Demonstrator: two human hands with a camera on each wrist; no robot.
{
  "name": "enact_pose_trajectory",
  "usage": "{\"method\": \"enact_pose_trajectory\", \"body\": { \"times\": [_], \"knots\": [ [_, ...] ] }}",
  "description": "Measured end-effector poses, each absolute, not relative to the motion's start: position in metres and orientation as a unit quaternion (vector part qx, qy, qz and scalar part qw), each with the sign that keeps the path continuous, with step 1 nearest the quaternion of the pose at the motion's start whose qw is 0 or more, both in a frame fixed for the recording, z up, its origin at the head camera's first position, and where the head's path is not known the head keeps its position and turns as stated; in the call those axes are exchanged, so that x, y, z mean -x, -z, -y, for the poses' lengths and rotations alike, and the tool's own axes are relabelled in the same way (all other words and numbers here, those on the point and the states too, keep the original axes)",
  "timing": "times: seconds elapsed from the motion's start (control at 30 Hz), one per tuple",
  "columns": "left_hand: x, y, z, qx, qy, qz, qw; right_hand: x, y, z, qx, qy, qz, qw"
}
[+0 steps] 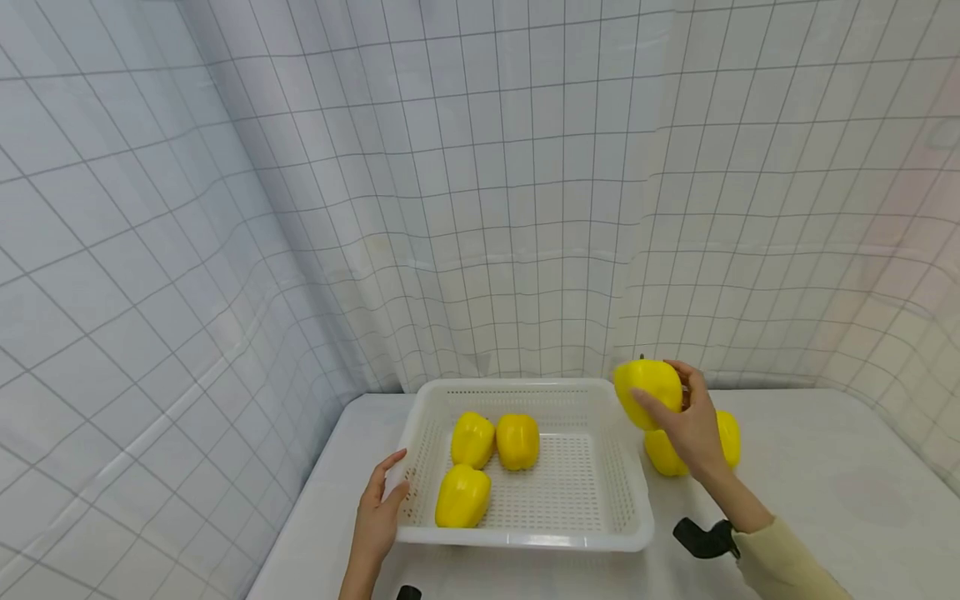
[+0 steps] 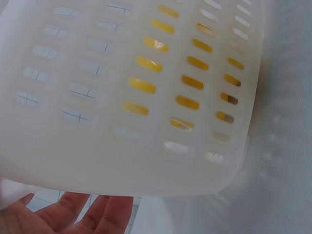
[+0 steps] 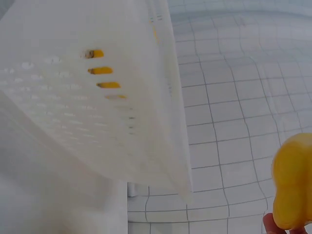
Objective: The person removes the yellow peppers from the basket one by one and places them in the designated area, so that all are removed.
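**Yellow pepper held over the basket's edge: drop risk**

Yellow pepper [image 1: 648,392] sits clamped in my right hand [image 1: 692,429], fingers curled round it, lifted just beside the right rim of the white basket [image 1: 633,533]. My left hand [image 1: 378,512] lies against the basket's left edge with relaxed fingers and thumb along the rim, gripping nothing.

Inside, between the hands: three peppers [image 1: 495,442] toward the left. Two more peppers [image 1: 664,454] lie on the table below the right hand.

Risks, as I judge them: the glossy skin could slip from the fingers; a low pass could clip the rim and shift the basket, since the left hand only rests there.
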State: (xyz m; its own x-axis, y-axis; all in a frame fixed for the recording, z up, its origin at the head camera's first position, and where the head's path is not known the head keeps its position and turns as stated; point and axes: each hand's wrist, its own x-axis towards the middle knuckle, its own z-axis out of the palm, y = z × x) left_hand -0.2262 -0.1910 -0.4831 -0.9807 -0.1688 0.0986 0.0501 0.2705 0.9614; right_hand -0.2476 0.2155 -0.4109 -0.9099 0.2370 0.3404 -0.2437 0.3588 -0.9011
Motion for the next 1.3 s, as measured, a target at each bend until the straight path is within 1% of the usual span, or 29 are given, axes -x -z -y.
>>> {"method": "enact_pose_trajectory", "body": {
  "times": [0.4,0.67,1.07,1.3],
  "knots": [
    [0.227,0.484,0.192,-0.038,0.601,0.793,0.087,0.243,0.413,-0.242,0.027,-0.557,0.784,0.273],
    [0.227,0.484,0.192,-0.037,0.601,0.793,0.090,0.242,0.417,-0.261,0.073,-0.554,0.766,0.318],
    [0.227,0.484,0.191,-0.039,0.605,0.790,0.089,0.243,0.436,-0.295,0.132,-0.525,0.770,0.337],
    [0.227,0.484,0.192,-0.034,0.607,0.789,0.093,0.247,0.451,-0.314,0.183,-0.516,0.774,0.318]
  ]
}}
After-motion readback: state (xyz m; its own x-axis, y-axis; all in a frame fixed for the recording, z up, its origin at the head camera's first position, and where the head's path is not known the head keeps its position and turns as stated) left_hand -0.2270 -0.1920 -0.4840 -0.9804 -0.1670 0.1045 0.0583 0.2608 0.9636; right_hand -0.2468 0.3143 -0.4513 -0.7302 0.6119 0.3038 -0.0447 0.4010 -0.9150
